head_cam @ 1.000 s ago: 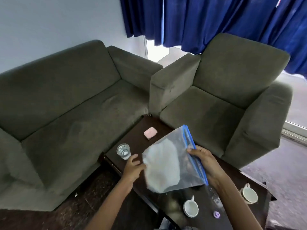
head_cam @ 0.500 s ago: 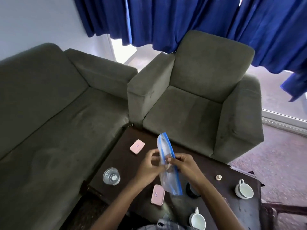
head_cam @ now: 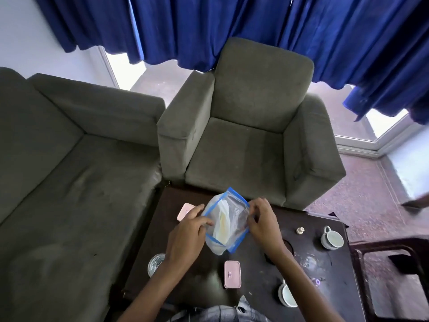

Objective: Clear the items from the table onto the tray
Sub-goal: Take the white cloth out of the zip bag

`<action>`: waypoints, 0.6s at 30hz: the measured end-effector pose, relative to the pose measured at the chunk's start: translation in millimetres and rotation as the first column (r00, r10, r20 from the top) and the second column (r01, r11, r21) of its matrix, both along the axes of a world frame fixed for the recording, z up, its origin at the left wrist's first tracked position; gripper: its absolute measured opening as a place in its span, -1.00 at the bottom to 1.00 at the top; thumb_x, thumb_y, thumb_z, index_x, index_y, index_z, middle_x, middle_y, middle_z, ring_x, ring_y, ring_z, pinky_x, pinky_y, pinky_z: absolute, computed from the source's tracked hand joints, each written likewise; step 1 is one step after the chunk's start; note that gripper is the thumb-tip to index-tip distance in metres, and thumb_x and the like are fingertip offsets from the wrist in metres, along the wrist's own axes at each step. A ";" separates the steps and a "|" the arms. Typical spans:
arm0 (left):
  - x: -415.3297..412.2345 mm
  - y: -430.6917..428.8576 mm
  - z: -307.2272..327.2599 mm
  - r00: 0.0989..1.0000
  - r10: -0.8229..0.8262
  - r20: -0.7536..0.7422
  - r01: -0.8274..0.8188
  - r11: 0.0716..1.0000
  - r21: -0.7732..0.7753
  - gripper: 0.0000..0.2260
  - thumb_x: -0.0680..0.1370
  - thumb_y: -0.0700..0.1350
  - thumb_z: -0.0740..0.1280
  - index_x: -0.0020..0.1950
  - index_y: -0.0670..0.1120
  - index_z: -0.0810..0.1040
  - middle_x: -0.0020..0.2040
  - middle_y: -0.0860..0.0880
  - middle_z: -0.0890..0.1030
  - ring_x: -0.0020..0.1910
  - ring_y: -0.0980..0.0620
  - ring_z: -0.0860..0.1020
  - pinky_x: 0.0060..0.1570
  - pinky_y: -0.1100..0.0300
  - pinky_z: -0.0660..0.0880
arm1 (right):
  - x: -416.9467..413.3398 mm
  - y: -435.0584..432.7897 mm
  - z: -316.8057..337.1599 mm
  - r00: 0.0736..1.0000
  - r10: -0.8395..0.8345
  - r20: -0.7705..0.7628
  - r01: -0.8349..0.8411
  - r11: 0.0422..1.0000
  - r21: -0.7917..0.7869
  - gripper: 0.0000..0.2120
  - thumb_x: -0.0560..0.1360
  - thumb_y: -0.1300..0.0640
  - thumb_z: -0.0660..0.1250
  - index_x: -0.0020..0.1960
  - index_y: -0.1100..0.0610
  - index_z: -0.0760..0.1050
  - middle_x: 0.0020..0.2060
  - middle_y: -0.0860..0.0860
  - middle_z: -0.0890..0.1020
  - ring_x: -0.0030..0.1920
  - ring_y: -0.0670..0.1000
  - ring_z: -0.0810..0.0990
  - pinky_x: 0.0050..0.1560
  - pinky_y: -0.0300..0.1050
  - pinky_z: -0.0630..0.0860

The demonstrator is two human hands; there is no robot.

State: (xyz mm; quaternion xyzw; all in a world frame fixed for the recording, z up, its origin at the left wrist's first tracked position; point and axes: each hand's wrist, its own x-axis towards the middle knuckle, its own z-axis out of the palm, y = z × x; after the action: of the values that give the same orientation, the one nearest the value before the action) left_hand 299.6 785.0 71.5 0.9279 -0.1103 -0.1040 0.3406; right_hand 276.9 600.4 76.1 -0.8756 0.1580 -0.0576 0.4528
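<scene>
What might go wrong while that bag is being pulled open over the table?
Both hands, left hand and right hand, hold the clear blue-edged zip bag open, so its pale contents could spill. The left forearm passes close to the clear drinking glass near the dark table's edge and might knock it off.

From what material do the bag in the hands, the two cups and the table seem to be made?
Bag: thin clear plastic with a blue zip strip; one sees through it and it crumples. It is held between the left hand and right hand. Cups: probably glazed ceramic, pale and glossy with moulded handles. Table: dark and faintly shiny, likely varnished wood, though this is uncertain.
</scene>
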 end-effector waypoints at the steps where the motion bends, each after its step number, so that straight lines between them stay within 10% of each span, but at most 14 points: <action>1: 1.8 0.9 1.0 1.000 -0.016 -0.006 0.016 1.000 0.004 -0.65 0.54 -0.27 0.17 0.19 0.05 0.58 0.40 0.16 0.38 0.33 0.15 0.41 0.12 0.18 0.50 | -0.3 3.0 0.8 0.999 0.039 0.021 -0.038 0.999 -0.039 -0.62 0.37 0.49 0.17 -0.30 0.00 0.30 -0.19 -0.10 0.43 -0.21 -0.14 0.43 -0.22 -0.27 0.37; 5: 4.9 0.9 -1.0 0.999 -0.040 -0.009 0.039 0.998 -0.041 -0.54 0.52 -0.28 0.13 0.38 0.03 0.40 0.34 0.12 0.42 0.25 0.10 0.46 0.07 0.16 0.52 | -0.3 9.9 3.6 0.990 0.133 -0.051 -0.141 0.962 -0.234 -0.67 0.40 0.48 0.13 -0.08 0.21 0.60 -0.04 -0.15 0.40 -0.12 -0.17 0.46 -0.17 -0.32 0.40; 8: 1.9 -2.0 0.7 0.999 -0.047 0.001 0.047 0.997 -0.063 -0.57 0.54 -0.26 0.14 0.41 -0.01 0.37 0.37 0.10 0.40 0.28 0.11 0.44 0.14 0.19 0.50 | 3.3 15.2 8.0 0.979 0.106 -0.176 -0.162 0.922 -0.351 -0.66 0.45 0.43 0.14 0.09 0.21 0.57 0.06 0.00 0.43 -0.11 0.08 0.53 -0.18 -0.07 0.50; 18: -6.6 -13.1 9.3 0.995 -0.096 0.013 0.097 0.988 -0.116 -0.52 0.52 -0.25 0.19 0.44 0.00 0.31 0.42 0.13 0.34 0.26 0.11 0.46 0.10 0.26 0.45 | 7.2 11.8 10.0 0.973 -0.036 -0.227 -0.077 0.879 -0.471 -0.72 0.51 0.01 0.28 0.10 0.17 0.58 0.02 0.03 0.40 0.05 0.05 0.49 -0.22 -0.15 0.34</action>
State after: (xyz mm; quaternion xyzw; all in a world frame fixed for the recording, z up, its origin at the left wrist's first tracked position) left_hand 293.1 772.0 80.8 0.9004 -0.1625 -0.1103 0.3882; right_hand 284.1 612.3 86.1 -0.9624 0.1807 0.0113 0.2026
